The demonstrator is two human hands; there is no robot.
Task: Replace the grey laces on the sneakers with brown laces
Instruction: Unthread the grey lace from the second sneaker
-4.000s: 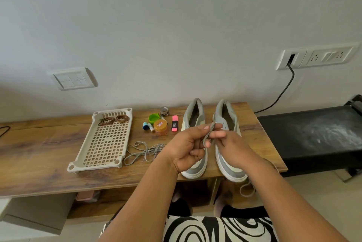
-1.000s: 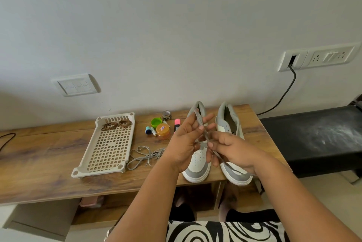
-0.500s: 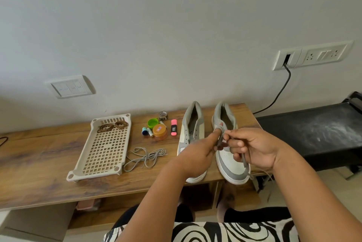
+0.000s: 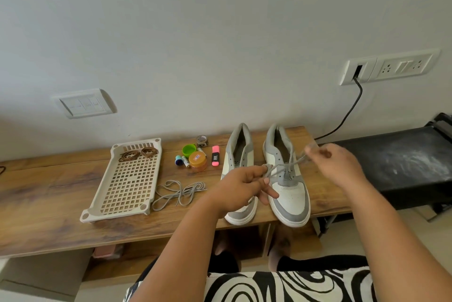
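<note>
Grey lace [image 4: 281, 171]: threaded through right sneaker [image 4: 288, 179] on desk [image 4: 49, 204]; my left hand [image 4: 241, 189] and right hand [image 4: 327, 160] each pinch a stretch. Risk: a snagged eyelet drags the sneaker off the desk edge. Brown laces [image 4: 138, 153] wait in tray [image 4: 115, 211].

Table [image 4: 44, 204]: wood-grain top, warm brown, satin sheen. Tray [image 4: 127, 211] on left: cream plastic, perforated grid, smooth. Brown laces [image 4: 138, 153] at tray's far end: thin cord, matt. Loose grey lace [image 4: 178, 193] beside tray: flat woven cloth, matt. Sneakers [image 4: 291, 196]: smooth white and grey leather-like panels, white rubbery soles, slight sheen. Small jar [image 4: 198, 161]: orange translucent plastic, glossy. Green cap [image 4: 188, 150] and pink highlighter [image 4: 215, 158]: smooth plastic. Wall [image 4: 220, 20]: painted, matt. Black surface [image 4: 403, 162] on right: matt, dusty white smears.
</note>
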